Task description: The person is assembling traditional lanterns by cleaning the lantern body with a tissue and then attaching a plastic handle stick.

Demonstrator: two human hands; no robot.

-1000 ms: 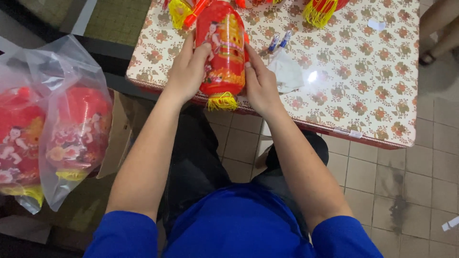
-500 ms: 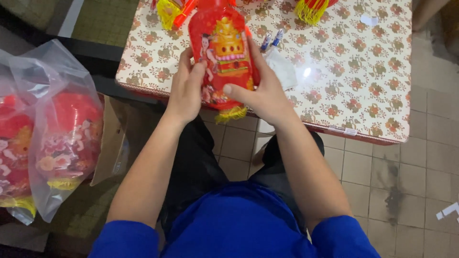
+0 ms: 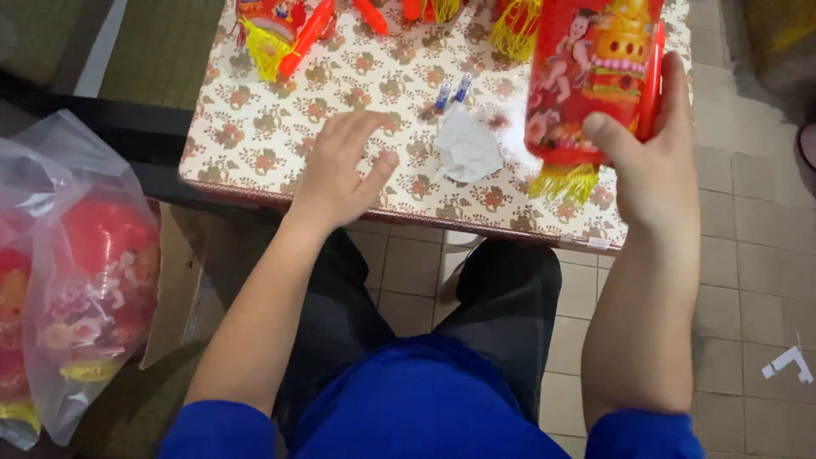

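- Two hands work apart: the right hand [image 3: 659,161] is closed around a red lantern [image 3: 595,81], thumb across its front, fingers behind.
- Its long axis stands roughly upright, yellow fringe [image 3: 563,181] hanging below, over the table's near right edge.
- Left hand [image 3: 336,174] is empty, fingers spread and loosely curled, hovering low over the floral tablecloth [image 3: 280,136].
- Just right of it lie crumpled white plastic [image 3: 466,149] and two small blue-tipped batteries [image 3: 452,91]; the left hand is nearer these.
- Clear bags of red lanterns [image 3: 81,280] sit far left.

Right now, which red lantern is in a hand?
The tall red lantern with a yellow fringe, held up by the right hand. The other lantern lies at the table's far-left edge, untouched.
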